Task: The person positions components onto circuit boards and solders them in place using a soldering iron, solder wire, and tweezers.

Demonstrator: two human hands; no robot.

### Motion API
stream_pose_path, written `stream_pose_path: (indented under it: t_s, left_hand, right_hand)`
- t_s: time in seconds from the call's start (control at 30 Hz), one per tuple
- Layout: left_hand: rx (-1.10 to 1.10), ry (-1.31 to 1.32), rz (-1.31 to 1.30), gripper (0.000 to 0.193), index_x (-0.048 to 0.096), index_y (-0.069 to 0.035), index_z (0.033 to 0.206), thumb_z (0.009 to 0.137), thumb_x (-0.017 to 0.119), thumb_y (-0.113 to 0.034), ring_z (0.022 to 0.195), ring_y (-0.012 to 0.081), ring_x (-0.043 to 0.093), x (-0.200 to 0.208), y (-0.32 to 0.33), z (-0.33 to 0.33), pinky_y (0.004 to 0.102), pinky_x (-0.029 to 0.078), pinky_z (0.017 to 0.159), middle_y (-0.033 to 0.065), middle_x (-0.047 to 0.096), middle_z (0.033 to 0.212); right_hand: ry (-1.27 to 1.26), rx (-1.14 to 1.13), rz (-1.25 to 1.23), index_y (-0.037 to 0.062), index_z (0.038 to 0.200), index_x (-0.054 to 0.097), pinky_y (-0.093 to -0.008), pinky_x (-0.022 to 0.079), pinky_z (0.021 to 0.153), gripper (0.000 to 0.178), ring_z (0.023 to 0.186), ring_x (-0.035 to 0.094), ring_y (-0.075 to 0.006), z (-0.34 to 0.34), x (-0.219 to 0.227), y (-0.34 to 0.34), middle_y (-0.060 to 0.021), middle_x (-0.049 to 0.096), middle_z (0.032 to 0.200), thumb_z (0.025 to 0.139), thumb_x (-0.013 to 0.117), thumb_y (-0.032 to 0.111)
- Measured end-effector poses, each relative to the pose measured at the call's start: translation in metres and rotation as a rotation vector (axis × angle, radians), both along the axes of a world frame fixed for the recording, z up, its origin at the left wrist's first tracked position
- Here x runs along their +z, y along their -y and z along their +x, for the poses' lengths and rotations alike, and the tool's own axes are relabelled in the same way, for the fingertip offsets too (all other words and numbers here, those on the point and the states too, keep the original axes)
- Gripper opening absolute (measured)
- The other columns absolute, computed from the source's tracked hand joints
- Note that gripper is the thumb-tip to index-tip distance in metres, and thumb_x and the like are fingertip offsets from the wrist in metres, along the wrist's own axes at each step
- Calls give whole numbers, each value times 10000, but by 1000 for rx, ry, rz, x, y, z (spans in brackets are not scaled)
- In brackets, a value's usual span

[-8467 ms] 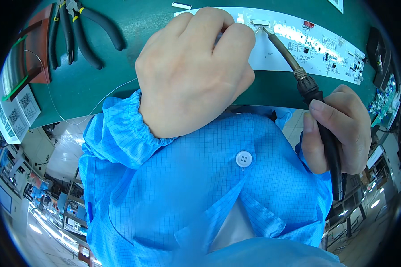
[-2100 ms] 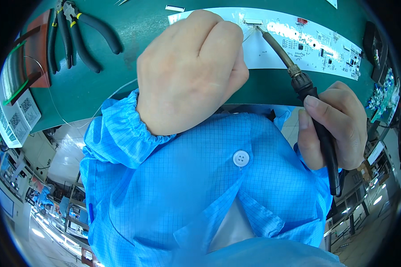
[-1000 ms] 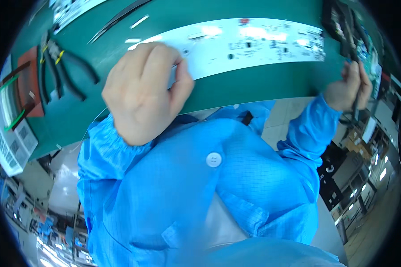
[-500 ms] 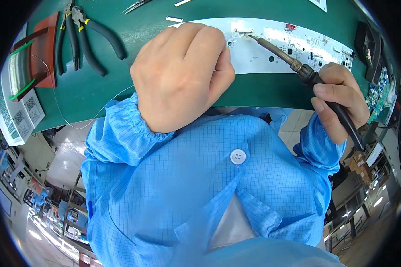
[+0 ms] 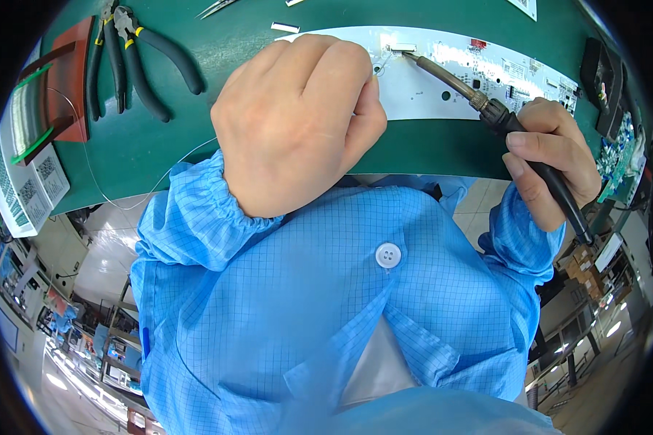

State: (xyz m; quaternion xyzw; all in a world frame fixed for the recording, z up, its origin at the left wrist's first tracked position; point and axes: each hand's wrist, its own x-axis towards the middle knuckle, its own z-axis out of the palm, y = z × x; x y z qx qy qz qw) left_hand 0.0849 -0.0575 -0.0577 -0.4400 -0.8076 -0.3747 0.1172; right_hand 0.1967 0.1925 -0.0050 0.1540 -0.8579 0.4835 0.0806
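Observation:
My right hand (image 5: pixel 555 156) grips the black handle of a soldering iron (image 5: pixel 497 114) between thumb and fingers. The iron slants up to the left, its tip at the lower edge of a small white connector (image 5: pixel 403 47) on a long white circuit board (image 5: pixel 417 98). My left hand (image 5: pixel 290 123) is closed, back upward, over the board's left end. Thin solder wire (image 5: pixel 127 209) runs from a spool (image 5: pixel 29 116) to this hand, and a fine end shows beyond its fingers near the iron's tip. The fingertips themselves are hidden beneath the hand.
Two dark-handled pliers (image 5: pixel 141 69) lie at the left on the green mat (image 5: pixel 189 123), beside the spool's brown holder (image 5: pixel 76 72). Tweezers (image 5: pixel 216 7) and a small white strip (image 5: pixel 284 27) lie at the back. A black stand-like object (image 5: pixel 601 80) is at the right.
The iron's tip has shifted very slightly relative to the connector. My left hand keeps nearly the same place and stays closed. The whole view has drifted a little.

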Motion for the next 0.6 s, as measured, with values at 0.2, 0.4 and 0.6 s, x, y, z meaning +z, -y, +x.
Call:
stream_pose_path:
  t_s: [0.2, 0.4, 0.6]
  left_hand:
    - [-13, 9, 8, 164, 617, -42, 813, 709, 726, 24, 639, 230, 621, 1, 0, 0, 300, 498, 557, 69, 642, 757]
    - [-14, 89, -29, 146, 626, -41, 822, 734, 725, 20, 610, 207, 609, 7, 2, 4, 272, 486, 537, 71, 634, 765]
    - [-49, 136, 29, 159, 630, -33, 831, 723, 736, 15, 624, 227, 614, 7, 1, 6, 275, 490, 544, 93, 624, 777]
  right_hand:
    - [-2, 1, 48, -19, 948, 716, -298, 423, 549, 281, 668, 587, -219, -2, 3, -3, -155, 617, 779, 668, 705, -26]
    - [-1, 92, -37, -26, 988, 689, -294, 409, 525, 321, 627, 562, -203, -4, 10, -8, -138, 591, 732, 667, 691, -32]
    - [-52, -82, 30, -40, 970, 669, -280, 375, 477, 299, 559, 531, -167, 8, 14, 9, -109, 570, 679, 671, 682, -43]
